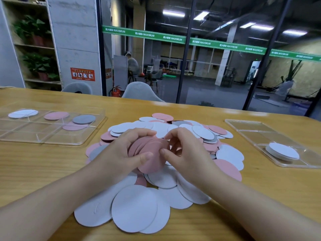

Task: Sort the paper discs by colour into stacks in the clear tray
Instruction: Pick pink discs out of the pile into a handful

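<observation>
Both hands clamped on a fanned stack of pink discs (149,153) above the mixed pile (173,171): left hand (121,153), right hand (187,153). The clear tray (52,136) holding pink stacks lay far-left on the surface, nearer the left hand.

- Left hand (121,152): forearm reaching in from lower left, fingers curled, thumb pressed forward.
- Right hand (187,153): forearm from lower right, fingers bent, thumb meeting left thumb.
</observation>
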### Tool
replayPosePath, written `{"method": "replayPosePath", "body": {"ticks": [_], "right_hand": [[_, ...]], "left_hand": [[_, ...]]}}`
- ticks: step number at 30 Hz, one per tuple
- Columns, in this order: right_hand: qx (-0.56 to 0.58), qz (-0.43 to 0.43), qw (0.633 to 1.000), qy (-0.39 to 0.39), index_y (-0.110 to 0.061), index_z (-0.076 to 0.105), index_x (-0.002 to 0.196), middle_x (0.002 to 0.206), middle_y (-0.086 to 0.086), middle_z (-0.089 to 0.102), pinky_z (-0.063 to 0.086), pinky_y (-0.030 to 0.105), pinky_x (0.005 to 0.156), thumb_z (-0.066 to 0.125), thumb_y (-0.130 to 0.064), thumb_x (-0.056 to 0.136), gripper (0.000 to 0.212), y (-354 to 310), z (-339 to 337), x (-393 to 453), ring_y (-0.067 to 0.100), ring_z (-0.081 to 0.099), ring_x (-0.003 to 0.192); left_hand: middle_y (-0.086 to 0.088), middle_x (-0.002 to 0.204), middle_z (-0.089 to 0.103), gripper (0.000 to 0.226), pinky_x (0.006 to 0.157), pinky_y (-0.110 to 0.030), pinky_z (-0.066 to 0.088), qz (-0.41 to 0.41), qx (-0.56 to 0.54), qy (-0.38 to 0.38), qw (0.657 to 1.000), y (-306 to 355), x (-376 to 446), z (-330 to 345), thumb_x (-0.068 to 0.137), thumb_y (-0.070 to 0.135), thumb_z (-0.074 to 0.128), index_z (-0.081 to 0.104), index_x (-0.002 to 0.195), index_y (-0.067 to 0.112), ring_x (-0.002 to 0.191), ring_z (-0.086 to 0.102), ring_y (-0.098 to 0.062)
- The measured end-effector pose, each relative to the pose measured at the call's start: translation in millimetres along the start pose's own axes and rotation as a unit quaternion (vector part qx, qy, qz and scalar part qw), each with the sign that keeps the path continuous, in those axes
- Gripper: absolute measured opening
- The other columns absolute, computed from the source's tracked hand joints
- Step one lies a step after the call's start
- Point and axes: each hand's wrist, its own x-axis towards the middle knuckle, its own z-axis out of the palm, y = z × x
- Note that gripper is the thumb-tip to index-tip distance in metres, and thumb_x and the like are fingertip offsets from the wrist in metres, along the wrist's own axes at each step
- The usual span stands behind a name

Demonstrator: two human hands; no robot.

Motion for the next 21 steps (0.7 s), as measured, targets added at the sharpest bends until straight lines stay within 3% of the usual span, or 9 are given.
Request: {"method": "replayPosePath", "body": {"ticks": [3, 5, 9, 11, 13, 16, 21], "right_hand": [[-0.037, -0.024, 0.999, -0.007, -0.023, 0.046, 0.128, 0.12, -0.016, 0.044, 0.03, 0.004, 0.09, 0.058, -0.026, 0.091, 0.039, 1, 1, -2, -0.009, 0.041, 0.107], [-0.036, -0.015, 0.998, -0.054, -0.025, 0.035, 0.138, 0.135, -0.014, 0.039, 0.025, 0.009, 0.096, 0.049, -0.028, 0.095, 0.045, -3, 6, -5, -0.003, 0.034, 0.123], [0.015, -0.023, 0.992, -0.125, -0.025, 0.032, 0.136, 0.132, -0.011, 0.044, 0.033, 0.016, 0.099, 0.042, -0.011, 0.095, 0.044, -12, 14, -8, -0.001, 0.039, 0.116], [0.018, -0.032, 0.991, -0.126, -0.022, 0.033, 0.136, 0.13, -0.01, 0.045, 0.029, 0.004, 0.095, 0.039, -0.005, 0.094, 0.046, -9, 11, -7, -0.005, 0.038, 0.112], [0.009, -0.039, 0.991, -0.13, -0.021, 0.037, 0.135, 0.13, -0.005, 0.05, 0.029, 0.0, 0.09, 0.037, -0.002, 0.093, 0.047, -6, 6, -5, -0.002, 0.042, 0.111], [-0.027, -0.036, 0.993, -0.112, -0.023, 0.048, 0.131, 0.129, -0.007, 0.056, 0.037, 0.016, 0.097, 0.041, -0.003, 0.09, 0.047, 1, -3, 3, 0.005, 0.048, 0.117], [-0.202, 0.003, 0.977, -0.062, -0.017, 0.064, 0.115, 0.116, -0.003, 0.059, 0.033, 0.021, 0.092, 0.054, -0.021, 0.094, 0.024, 31, -35, 17, 0.014, 0.046, 0.115]], "left_hand": [[0.018, 0.119, 0.057, 0.045, 0.096, -0.013, 0.038, 0.017, 0.012, 0.007, 1.0, 2, 1, 0, 0.073, 0.028, 0.065, 0.054, 0.11, 0.052, 0.116, 0.049, 0.004], [0.014, 0.123, 0.054, 0.041, 0.096, -0.006, 0.032, 0.04, 0.026, 0.004, 0.999, 4, 2, 3, 0.075, 0.032, 0.062, 0.057, 0.113, 0.046, 0.12, 0.045, 0.005], [0.016, 0.127, 0.039, 0.039, 0.101, -0.002, 0.019, 0.07, 0.097, -0.016, 0.993, -1, -1, 12, 0.082, 0.038, 0.045, 0.048, 0.121, 0.044, 0.129, 0.032, 0.005], [0.021, 0.126, 0.033, 0.042, 0.1, 0.001, 0.016, 0.055, 0.115, -0.02, 0.992, -1, -2, 13, 0.08, 0.046, 0.039, 0.041, 0.122, 0.046, 0.128, 0.028, 0.009], [0.024, 0.125, 0.031, 0.043, 0.097, 0.003, 0.016, 0.039, 0.117, -0.027, 0.992, -1, -2, 12, 0.077, 0.051, 0.038, 0.039, 0.12, 0.048, 0.125, 0.028, 0.013], [0.025, 0.126, 0.037, 0.038, 0.098, -0.002, 0.022, 0.019, 0.094, -0.034, 0.995, 1, -2, 11, 0.082, 0.04, 0.047, 0.041, 0.118, 0.051, 0.123, 0.032, 0.012], [0.039, 0.118, 0.046, 0.044, 0.098, -0.026, 0.041, -0.031, 0.008, -0.04, 0.999, 8, -6, 11, 0.084, 0.034, 0.05, 0.041, 0.114, 0.065, 0.114, 0.044, 0.01]]}}
